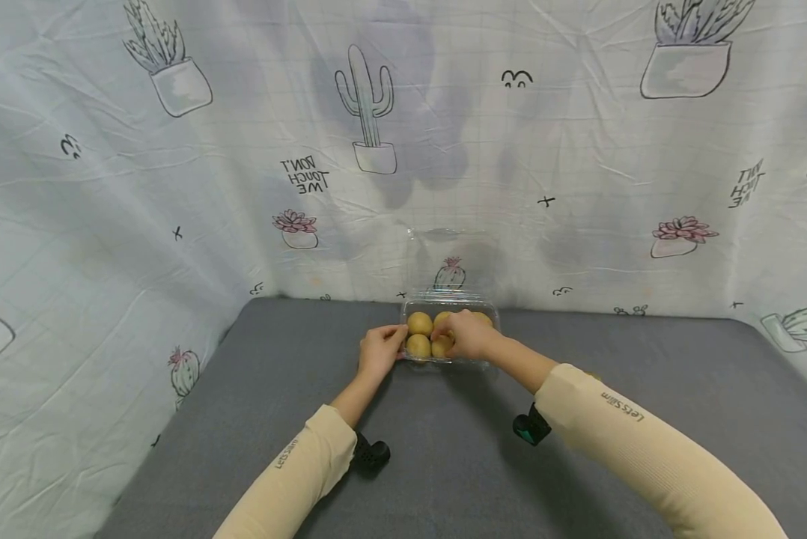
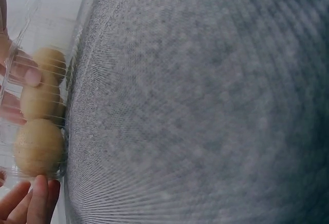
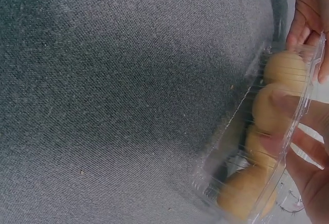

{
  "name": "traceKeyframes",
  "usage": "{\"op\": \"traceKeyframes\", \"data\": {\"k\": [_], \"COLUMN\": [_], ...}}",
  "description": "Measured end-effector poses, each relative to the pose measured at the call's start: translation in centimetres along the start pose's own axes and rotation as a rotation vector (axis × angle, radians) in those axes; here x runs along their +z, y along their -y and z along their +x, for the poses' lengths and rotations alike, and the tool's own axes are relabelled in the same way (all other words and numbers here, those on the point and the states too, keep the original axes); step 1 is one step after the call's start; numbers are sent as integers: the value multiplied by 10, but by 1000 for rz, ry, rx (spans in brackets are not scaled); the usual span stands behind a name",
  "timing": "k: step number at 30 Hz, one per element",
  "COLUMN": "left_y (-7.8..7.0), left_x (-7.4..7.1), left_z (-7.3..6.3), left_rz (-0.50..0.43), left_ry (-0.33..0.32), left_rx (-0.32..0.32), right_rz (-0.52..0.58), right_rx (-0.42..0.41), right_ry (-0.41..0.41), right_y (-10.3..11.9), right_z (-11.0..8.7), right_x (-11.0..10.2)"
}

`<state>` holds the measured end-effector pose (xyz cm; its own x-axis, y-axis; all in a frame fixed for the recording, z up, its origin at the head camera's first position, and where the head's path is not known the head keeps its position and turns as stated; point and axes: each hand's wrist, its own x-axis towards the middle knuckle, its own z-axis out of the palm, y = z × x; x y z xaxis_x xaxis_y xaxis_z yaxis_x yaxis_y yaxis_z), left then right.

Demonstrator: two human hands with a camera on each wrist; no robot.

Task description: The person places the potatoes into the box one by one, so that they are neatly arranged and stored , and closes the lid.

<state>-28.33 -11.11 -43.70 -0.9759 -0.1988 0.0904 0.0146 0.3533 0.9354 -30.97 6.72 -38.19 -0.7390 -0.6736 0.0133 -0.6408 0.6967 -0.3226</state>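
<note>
A clear plastic clamshell box (image 1: 452, 361) stands at the table's back edge, its lid (image 1: 452, 258) raised against the curtain. Inside sit several round, yellow-brown fruits (image 1: 418, 346) in two rows. My left hand (image 1: 380, 350) grips the box's left end, fingertips at its wall in the left wrist view. Reaching into the box from the right, my right hand (image 1: 467, 335) has thumb and fingers round a front-row fruit (image 3: 267, 106), seen through the ribbed wall in the right wrist view. The hand hides part of the back row.
The grey cloth-covered table (image 1: 444, 449) spreads before me, with a white patterned curtain (image 1: 444, 135) close behind the box. A bit of another yellowish round thing (image 1: 594, 376) shows behind my right sleeve. Black wrist cameras (image 1: 371, 455) hang below both forearms.
</note>
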Motion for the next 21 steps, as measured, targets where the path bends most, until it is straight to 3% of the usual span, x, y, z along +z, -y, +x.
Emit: {"op": "traceKeyframes", "data": {"k": [12, 21], "left_y": [0, 0], "left_x": [0, 0], "left_z": [0, 0], "left_rz": [-2, 17], "left_ry": [-2, -3], "left_rx": [-4, -3], "right_rz": [46, 39], "right_rx": [-82, 1], "right_ry": [2, 24], "right_y": [-21, -7], "right_z": [9, -2], "right_x": [8, -3]}}
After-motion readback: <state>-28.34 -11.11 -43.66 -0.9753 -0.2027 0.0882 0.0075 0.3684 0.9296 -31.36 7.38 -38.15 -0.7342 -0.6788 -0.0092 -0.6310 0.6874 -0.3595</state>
